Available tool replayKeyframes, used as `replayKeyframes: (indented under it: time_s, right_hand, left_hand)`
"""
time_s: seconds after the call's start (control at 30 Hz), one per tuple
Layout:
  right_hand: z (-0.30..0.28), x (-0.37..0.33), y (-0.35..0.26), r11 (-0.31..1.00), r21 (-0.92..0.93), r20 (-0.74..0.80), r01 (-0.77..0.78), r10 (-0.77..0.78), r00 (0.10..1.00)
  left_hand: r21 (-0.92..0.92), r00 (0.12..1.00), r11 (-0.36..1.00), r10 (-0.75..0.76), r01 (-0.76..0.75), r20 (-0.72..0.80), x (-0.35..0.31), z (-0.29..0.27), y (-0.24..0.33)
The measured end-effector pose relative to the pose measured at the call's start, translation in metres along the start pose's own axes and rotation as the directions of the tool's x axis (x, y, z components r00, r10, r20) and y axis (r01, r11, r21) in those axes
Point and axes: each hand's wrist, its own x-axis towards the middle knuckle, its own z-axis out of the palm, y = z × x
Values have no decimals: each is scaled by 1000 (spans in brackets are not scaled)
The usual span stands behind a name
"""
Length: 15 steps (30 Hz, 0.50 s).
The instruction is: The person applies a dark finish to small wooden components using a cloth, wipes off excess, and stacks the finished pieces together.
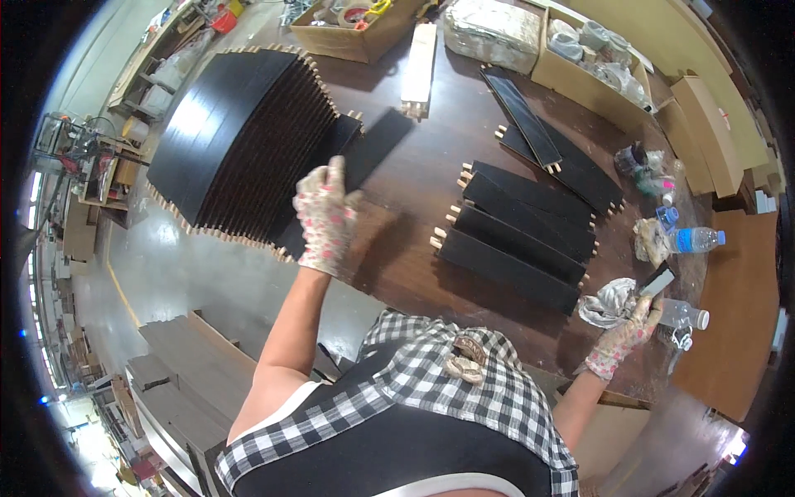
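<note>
My left hand (323,215), in a white knitted glove with pink spots, is up beside the right end of a long stack of black boards (224,132). Its thumb and a finger are spread, and I see nothing held in it. Light wooden dowels stick out along the ends of the stacked boards. At the table's right side my right hand (623,338), gloved alike, is closed around a small flat block (658,282) with black and light grey faces. A crumpled white cloth (610,303) lies beside that hand.
Several black boards with dowels (513,257) lie on the brown table (377,277). A pale board (420,70) lies at the back, near cardboard boxes (364,41) and a plastic-wrapped bundle (493,33). Plastic bottles (694,240) stand or lie along the right edge.
</note>
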Motion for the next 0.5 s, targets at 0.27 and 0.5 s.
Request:
replayKeyframes:
  time_s: [0.27,0.5]
  right_hand:
    - [37,-9,-2,998,68,100,19,-25,995]
    - [33,-15,-10,998,55,102,5,-10,995]
  left_hand:
    - [272,977,948,-195,166,84,7,33,-56]
    - [312,963,931,-238,189,129,14,37,-59]
